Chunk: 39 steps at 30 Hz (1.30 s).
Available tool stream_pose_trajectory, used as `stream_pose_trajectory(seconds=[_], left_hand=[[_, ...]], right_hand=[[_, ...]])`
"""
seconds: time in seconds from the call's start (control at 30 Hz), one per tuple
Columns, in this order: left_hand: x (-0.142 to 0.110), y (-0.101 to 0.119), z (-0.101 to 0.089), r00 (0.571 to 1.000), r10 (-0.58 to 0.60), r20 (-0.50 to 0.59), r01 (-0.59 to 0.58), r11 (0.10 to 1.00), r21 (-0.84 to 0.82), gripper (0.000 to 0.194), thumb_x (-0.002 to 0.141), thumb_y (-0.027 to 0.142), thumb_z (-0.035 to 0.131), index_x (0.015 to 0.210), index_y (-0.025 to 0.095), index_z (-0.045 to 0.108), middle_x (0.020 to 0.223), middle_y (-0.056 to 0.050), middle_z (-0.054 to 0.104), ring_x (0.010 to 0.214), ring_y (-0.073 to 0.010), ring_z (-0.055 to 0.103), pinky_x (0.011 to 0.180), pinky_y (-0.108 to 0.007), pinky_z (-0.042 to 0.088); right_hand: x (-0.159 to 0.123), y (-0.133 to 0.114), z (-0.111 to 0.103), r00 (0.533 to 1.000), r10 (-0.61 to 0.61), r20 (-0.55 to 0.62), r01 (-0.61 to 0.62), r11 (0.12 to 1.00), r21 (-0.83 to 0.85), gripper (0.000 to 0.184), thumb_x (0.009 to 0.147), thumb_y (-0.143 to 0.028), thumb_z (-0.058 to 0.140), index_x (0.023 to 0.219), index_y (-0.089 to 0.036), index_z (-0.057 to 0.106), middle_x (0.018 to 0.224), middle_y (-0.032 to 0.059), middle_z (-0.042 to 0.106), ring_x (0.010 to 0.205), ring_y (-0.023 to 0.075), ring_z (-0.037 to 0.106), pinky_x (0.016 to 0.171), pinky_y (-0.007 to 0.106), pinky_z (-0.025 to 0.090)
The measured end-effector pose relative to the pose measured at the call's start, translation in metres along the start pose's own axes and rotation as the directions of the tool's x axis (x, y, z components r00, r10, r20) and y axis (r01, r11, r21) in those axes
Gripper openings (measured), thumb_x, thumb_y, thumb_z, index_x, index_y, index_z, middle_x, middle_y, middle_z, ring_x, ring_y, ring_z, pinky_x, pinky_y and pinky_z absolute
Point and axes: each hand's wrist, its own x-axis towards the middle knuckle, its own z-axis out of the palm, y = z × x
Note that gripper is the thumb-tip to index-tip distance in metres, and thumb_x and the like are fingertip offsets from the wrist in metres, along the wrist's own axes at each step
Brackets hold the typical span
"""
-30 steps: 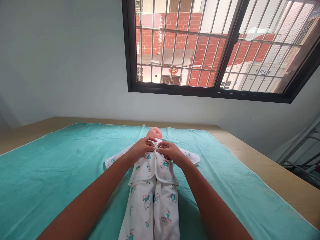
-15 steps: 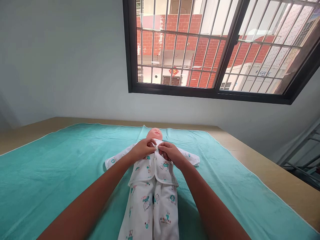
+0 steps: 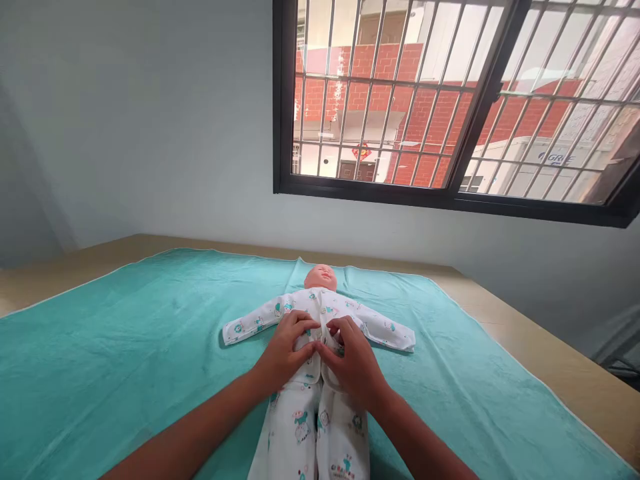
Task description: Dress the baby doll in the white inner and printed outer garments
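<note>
A baby doll (image 3: 321, 276) lies on its back, arms spread, dressed in a white printed jacket (image 3: 280, 308) and matching trousers (image 3: 300, 430). Both hands are at the jacket's front opening, around the middle of the doll's chest. My left hand (image 3: 287, 347) has its thumb and fingers closed on the left edge of the jacket front. Opposite it, my right hand (image 3: 353, 357) pinches the other edge with bent fingers. The fingertips of the two hands almost meet. Above them the top of the jacket front lies together at a small button (image 3: 323, 309).
A turquoise blanket (image 3: 150, 347) covers most of the wooden table (image 3: 505, 333) under the doll. Behind the table rises a grey wall (image 3: 150, 133) with a barred, black-framed window (image 3: 375, 190). A dark metal frame shows at the far right edge.
Both hands have moved down the jacket front from the neck to mid-chest, uncovering the collar and upper front. The camera view has shifted slightly.
</note>
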Motion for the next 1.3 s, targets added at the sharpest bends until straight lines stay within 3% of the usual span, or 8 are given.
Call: stream_pose_trajectory(seconds=[0.1, 0.3, 0.4, 0.6, 0.7, 0.8, 0.93, 1.3], left_hand=[[0.002, 0.001, 0.001, 1.0, 0.0, 0.004, 0.0, 0.999, 0.047, 0.02, 0.088, 0.029, 0.06, 0.106, 0.024, 0.067, 0.112, -0.008, 0.055, 0.11, -0.0245, 0.048, 0.099, -0.041, 0.039], [0.001, 0.007, 0.001, 0.995, 0.047, -0.093, -0.036, 0.993, 0.113, 0.009, 0.088, 0.019, 0.056, 0.085, 0.021, 0.065, 0.105, -0.007, 0.057, 0.102, -0.0223, 0.049, 0.091, -0.037, 0.041], [-0.001, 0.013, 0.0, 0.992, 0.06, -0.115, -0.052, 0.996, 0.076, 0.011, 0.091, 0.02, 0.051, 0.087, 0.02, 0.061, 0.098, -0.006, 0.059, 0.096, -0.0209, 0.05, 0.088, -0.036, 0.04], [-0.003, 0.02, 0.002, 0.984, -0.159, -0.083, 0.148, 0.98, -0.13, 0.013, 0.092, 0.027, 0.051, 0.084, 0.02, 0.058, 0.084, -0.001, 0.059, 0.076, -0.016, 0.05, 0.07, -0.028, 0.04], [-0.001, 0.018, 0.002, 0.964, -0.258, -0.057, 0.238, 0.941, -0.239, 0.016, 0.09, 0.034, 0.055, 0.088, 0.019, 0.06, 0.08, 0.0, 0.059, 0.07, -0.0147, 0.048, 0.065, -0.026, 0.039], [0.0, 0.015, 0.0, 0.953, -0.302, -0.012, 0.284, 0.907, -0.311, 0.018, 0.087, 0.036, 0.058, 0.09, 0.019, 0.062, 0.079, 0.001, 0.059, 0.071, -0.0147, 0.049, 0.065, -0.025, 0.038], [0.0, 0.014, 0.0, 0.955, -0.297, 0.016, 0.29, 0.917, -0.274, 0.016, 0.084, 0.034, 0.06, 0.087, 0.02, 0.065, 0.072, 0.002, 0.057, 0.068, -0.0144, 0.046, 0.063, -0.025, 0.036], [-0.001, 0.016, 0.003, 0.97, -0.244, -0.014, 0.239, 0.961, -0.136, 0.014, 0.086, 0.032, 0.058, 0.084, 0.02, 0.065, 0.075, 0.001, 0.059, 0.069, -0.0146, 0.047, 0.063, -0.026, 0.035]], right_hand=[[-0.004, -0.007, 0.002, 1.0, 0.008, -0.013, -0.009, 0.997, -0.071, 0.011, 0.085, -0.027, 0.059, 0.083, -0.02, 0.051, 0.085, 0.0007, 0.054, 0.075, 0.0152, 0.05, 0.066, 0.027, 0.04], [-0.01, -0.022, 0.001, 0.998, -0.022, 0.055, 0.037, 0.952, -0.303, 0.019, 0.089, -0.033, 0.056, 0.077, -0.021, 0.047, 0.081, 0.0005, 0.053, 0.062, 0.0138, 0.047, 0.057, 0.027, 0.034], [-0.013, -0.026, 0.001, 0.996, 0.056, 0.075, -0.021, 0.914, -0.404, 0.025, 0.093, -0.038, 0.051, 0.075, -0.022, 0.046, 0.076, 0.0004, 0.053, 0.06, 0.0145, 0.047, 0.055, 0.027, 0.031], [-0.01, -0.024, -0.006, 0.993, 0.078, 0.094, -0.033, 0.915, -0.403, 0.015, 0.088, -0.029, 0.057, 0.081, -0.021, 0.048, 0.083, 0.0022, 0.057, 0.064, 0.015, 0.052, 0.055, 0.027, 0.032], [-0.007, -0.02, -0.008, 0.994, 0.069, 0.087, -0.037, 0.942, -0.332, 0.021, 0.095, -0.034, 0.049, 0.079, -0.02, 0.049, 0.08, 0.0018, 0.057, 0.065, 0.0149, 0.053, 0.059, 0.027, 0.036], [-0.006, -0.019, -0.004, 0.996, 0.065, 0.066, -0.033, 0.915, -0.402, 0.024, 0.098, -0.029, 0.042, 0.077, -0.02, 0.049, 0.078, 0.0033, 0.057, 0.066, 0.0155, 0.053, 0.058, 0.028, 0.034], [-0.008, -0.024, 0.003, 0.989, 0.132, 0.062, -0.077, 0.835, -0.545, 0.006, 0.086, -0.02, 0.055, 0.082, -0.018, 0.051, 0.081, 0.0045, 0.057, 0.063, 0.0163, 0.053, 0.052, 0.03, 0.027], [-0.001, -0.04, 0.002, 0.965, 0.134, 0.224, 0.066, 0.707, -0.705, 0.013, 0.087, -0.016, 0.052, 0.084, -0.015, 0.064, 0.083, 0.0108, 0.057, 0.072, 0.0216, 0.055, 0.048, 0.028, 0.034]])
